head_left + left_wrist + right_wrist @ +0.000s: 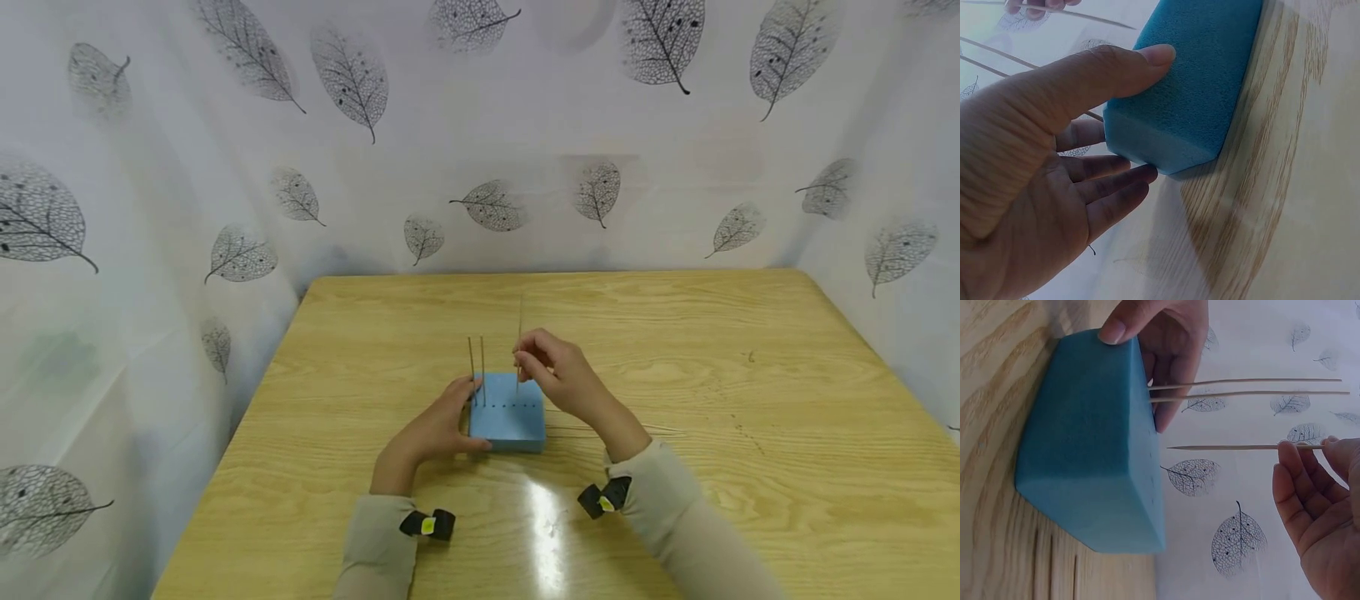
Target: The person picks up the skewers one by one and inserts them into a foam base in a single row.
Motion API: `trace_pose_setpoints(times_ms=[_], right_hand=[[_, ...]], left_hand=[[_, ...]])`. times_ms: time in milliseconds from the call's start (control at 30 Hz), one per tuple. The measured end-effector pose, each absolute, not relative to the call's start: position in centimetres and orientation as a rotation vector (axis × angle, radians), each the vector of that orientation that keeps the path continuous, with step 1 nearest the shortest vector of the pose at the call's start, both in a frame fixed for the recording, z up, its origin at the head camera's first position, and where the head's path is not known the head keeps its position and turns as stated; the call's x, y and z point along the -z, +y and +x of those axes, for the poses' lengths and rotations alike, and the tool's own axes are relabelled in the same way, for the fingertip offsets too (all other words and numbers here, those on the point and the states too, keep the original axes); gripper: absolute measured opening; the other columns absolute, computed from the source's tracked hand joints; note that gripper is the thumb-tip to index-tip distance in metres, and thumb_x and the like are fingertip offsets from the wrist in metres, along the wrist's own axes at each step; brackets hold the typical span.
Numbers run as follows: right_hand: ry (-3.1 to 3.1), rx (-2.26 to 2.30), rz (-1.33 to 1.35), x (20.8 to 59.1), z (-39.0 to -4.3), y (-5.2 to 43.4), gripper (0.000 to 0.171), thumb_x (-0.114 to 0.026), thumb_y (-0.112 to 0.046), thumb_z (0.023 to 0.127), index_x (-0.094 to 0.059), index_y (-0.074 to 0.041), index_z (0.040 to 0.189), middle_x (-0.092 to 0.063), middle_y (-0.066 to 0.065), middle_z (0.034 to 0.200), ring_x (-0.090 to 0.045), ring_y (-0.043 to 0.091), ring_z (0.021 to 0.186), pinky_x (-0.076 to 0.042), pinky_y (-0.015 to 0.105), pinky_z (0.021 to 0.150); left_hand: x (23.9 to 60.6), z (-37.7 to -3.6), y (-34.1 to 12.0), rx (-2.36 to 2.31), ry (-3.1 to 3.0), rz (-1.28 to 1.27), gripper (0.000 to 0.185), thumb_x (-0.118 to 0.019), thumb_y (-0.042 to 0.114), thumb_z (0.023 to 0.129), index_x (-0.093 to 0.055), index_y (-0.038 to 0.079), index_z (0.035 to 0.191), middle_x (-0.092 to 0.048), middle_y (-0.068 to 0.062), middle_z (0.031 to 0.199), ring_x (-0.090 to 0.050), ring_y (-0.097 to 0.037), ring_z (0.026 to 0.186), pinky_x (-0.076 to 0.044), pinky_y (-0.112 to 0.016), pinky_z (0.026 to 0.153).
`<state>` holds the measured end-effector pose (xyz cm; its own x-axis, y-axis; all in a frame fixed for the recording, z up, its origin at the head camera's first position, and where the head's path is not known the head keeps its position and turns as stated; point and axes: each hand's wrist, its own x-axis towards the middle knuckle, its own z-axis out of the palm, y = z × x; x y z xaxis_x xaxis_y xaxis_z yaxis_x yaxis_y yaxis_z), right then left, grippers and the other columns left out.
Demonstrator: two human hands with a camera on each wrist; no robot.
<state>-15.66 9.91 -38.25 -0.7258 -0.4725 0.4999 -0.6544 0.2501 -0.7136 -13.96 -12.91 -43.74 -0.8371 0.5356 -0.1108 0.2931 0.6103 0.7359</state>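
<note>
A blue foam block (508, 421) lies on the wooden table (712, 375). Two thin wooden sticks (477, 371) stand upright in its far left part. My left hand (446, 421) holds the block at its left near corner, thumb (1141, 62) on one side face and fingers (1110, 184) along the adjoining one. My right hand (542, 365) pinches a third stick (1241, 447) near its upper end. In the right wrist view the stick's point hovers just off the block's top face (1147, 456), by a row of small holes.
White sheets printed with grey leaves (487, 167) wall in the table on the left, back and right. A small black device (429, 523) sits on each sleeve. Bare tabletop lies to the right and behind the block.
</note>
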Motion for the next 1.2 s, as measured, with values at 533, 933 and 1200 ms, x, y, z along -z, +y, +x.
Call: trace_pose_setpoints(times_ms=[533,933,1200], right_hand=[[-2.307,-1.504,1.103,39.2,-16.3,8.2,0.006,-0.05,-0.002,0.097,-0.055,0.001,0.098,-0.061,0.012,0.083,-0.062,0.017,0.069,-0.054,0.028,0.064],[-2.328,-1.509,1.082,39.2,-16.3,7.7,0.006,-0.05,0.001,0.096,-0.056,0.001,0.097,-0.061,0.011,0.083,-0.062,0.018,0.07,-0.053,0.027,0.063],[-2.332,-1.509,1.102,40.0,-16.2,7.5,0.005,-0.052,0.002,0.095,-0.056,0.002,0.097,-0.062,0.014,0.082,-0.062,0.021,0.069,-0.053,0.027,0.062]], left_hand=[[43.7,-14.0,-12.9,-1.066,2.517,0.679,0.096,-0.08,0.027,0.077,-0.022,0.003,0.149,-0.018,-0.017,0.154,-0.022,-0.03,0.14,-0.028,-0.046,0.11],[43.5,-13.9,-12.8,-1.07,2.517,0.679,0.096,-0.08,0.026,0.077,-0.022,0.002,0.149,-0.02,-0.016,0.154,-0.023,-0.028,0.14,-0.028,-0.046,0.11],[43.5,-13.9,-12.9,-1.083,2.509,0.702,0.096,-0.08,0.026,0.077,-0.022,0.0,0.149,-0.02,-0.017,0.154,-0.023,-0.029,0.139,-0.029,-0.047,0.109]])
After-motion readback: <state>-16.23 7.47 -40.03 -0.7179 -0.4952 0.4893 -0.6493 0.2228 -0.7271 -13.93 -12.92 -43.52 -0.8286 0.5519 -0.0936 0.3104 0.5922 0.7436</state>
